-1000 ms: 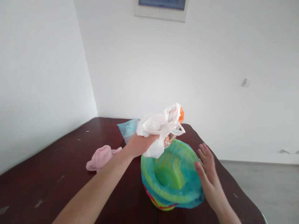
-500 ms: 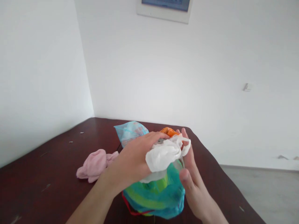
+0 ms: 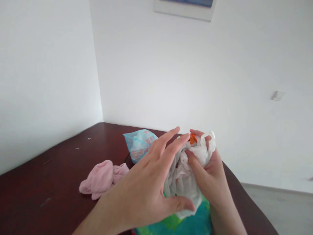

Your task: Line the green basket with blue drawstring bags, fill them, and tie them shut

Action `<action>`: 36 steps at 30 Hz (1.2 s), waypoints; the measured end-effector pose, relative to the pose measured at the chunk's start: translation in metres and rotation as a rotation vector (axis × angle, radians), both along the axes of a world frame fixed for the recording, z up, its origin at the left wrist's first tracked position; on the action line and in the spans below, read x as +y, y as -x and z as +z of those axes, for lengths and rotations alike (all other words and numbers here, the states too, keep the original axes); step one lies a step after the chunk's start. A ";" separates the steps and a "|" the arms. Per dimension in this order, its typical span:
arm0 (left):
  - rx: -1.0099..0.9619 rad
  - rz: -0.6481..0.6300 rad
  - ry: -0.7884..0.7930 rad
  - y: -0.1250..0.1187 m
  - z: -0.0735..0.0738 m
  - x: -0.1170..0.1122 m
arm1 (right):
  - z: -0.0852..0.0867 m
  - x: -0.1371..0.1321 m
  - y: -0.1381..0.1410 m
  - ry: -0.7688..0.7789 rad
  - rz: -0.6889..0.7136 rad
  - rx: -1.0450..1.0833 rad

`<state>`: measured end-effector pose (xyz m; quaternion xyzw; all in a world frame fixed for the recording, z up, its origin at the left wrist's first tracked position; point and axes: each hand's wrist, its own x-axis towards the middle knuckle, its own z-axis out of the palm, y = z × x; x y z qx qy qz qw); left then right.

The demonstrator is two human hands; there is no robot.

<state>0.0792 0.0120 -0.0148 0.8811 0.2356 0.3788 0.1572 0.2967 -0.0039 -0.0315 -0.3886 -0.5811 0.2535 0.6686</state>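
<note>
A crumpled white plastic bag [image 3: 182, 181] is in my right hand [image 3: 211, 169], whose thumb presses into its gathered top. My left hand [image 3: 146, 182] is open at the bag's left side, fingers spread and thumb stretched in front of it; whether it touches the bag I cannot tell. Beneath both hands lies a blue-green and lime bag [image 3: 195, 220], partly hidden. Something orange [image 3: 193, 138] shows behind the white bag, between my hands.
A pink cloth [image 3: 100, 179] lies bunched on the dark red table [image 3: 61, 173] at left. Behind my left hand is a light-blue translucent bag [image 3: 139, 143] with things inside. White walls [image 3: 158, 71] stand behind and at left. The table's right edge curves down past my right hand.
My right hand has closed on the white bag, which now hangs more upright and further right. My left hand has come off it and spread its fingers. The view has shifted slightly.
</note>
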 end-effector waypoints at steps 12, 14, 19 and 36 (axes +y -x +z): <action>0.151 -0.037 -0.088 -0.032 -0.016 0.019 | -0.019 0.006 -0.007 0.230 0.139 0.106; 0.144 0.035 -0.106 -0.035 -0.019 0.024 | -0.019 0.002 -0.006 0.287 0.150 -0.007; 0.156 0.064 -0.033 -0.024 -0.011 0.034 | -0.020 -0.010 -0.003 0.285 0.072 -0.458; -0.138 0.037 0.264 -0.022 0.002 0.037 | -0.014 -0.017 0.001 -0.198 0.005 -0.893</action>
